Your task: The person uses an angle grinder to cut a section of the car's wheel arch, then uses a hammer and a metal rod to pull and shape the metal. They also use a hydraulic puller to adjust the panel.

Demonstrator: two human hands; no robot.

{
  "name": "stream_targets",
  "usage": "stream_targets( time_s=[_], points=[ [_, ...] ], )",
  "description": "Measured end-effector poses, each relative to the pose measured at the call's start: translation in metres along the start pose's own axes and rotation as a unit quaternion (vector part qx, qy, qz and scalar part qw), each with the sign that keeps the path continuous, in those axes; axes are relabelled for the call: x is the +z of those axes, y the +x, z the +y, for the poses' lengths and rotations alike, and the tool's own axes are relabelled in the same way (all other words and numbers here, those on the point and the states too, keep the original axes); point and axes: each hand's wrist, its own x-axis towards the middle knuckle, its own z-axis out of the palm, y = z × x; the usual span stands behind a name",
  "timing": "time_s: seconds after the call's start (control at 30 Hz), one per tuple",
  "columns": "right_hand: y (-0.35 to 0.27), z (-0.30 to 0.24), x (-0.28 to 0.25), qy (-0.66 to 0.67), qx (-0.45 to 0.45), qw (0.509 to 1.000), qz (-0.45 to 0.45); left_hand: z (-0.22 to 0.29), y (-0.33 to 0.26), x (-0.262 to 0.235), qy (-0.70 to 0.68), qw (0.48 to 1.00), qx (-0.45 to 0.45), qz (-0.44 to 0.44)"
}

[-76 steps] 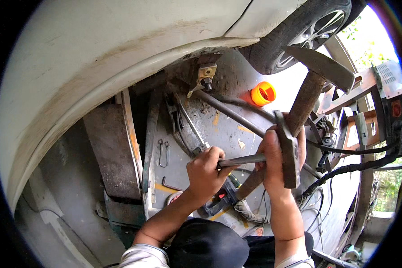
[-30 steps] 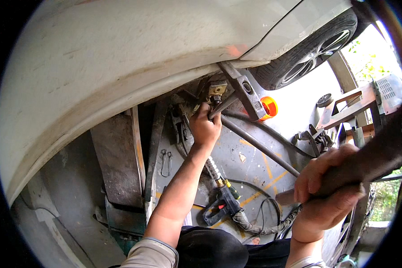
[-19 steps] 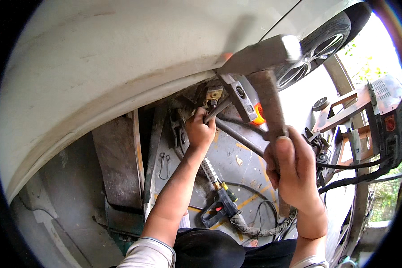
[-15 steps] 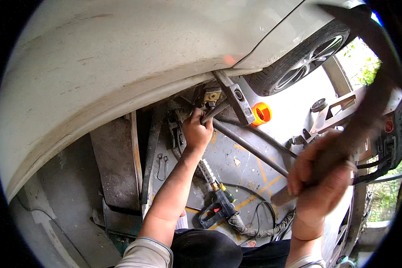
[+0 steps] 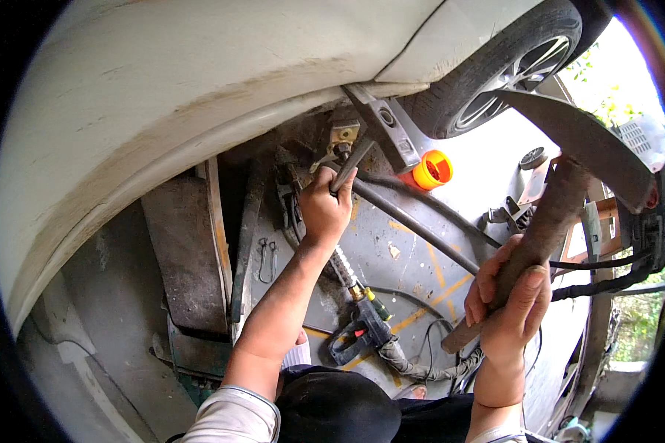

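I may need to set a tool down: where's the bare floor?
Grey floor lies mostly bare between the long bar and the black gun-shaped tool, with one pale scrap there. Bright floor shows right of the orange cup, below the wheel. Crowded: around the left hand and its hammer, and along the wrapped hose.

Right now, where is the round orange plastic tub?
Right of centre in the head view, the tub shows below the black rubber tyre, just right of the grey steel hammer in the left hand.
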Motion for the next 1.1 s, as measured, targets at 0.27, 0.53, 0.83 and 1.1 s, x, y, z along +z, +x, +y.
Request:
stream_targets(
  time_s=[0.27, 0.53, 0.83, 1.1],
  points=[
    [-0.004, 0.025, 0.004, 0.072, 0.091, 0.993, -0.017, -0.02, -0.02, -0.01, 0.013, 0.986, 0.146, -0.083],
    [-0.006, 0.037, 0.005, 0.097, 0.078, 0.992, -0.032, -0.01, 0.006, -0.019, 0.006, 0.998, 0.057, -0.027],
    [-0.079, 0.162, 0.016, 0.124, 0.395, 0.899, -0.14, 0.02, -0.117, -0.122, 0.124, 0.959, -0.149, -0.205],
    [-0.124, 0.292, 0.03, -0.069, 0.156, 0.966, -0.195, 0.035, -0.142, -0.169, 0.275, 0.859, -0.162, -0.4]
  ],
)
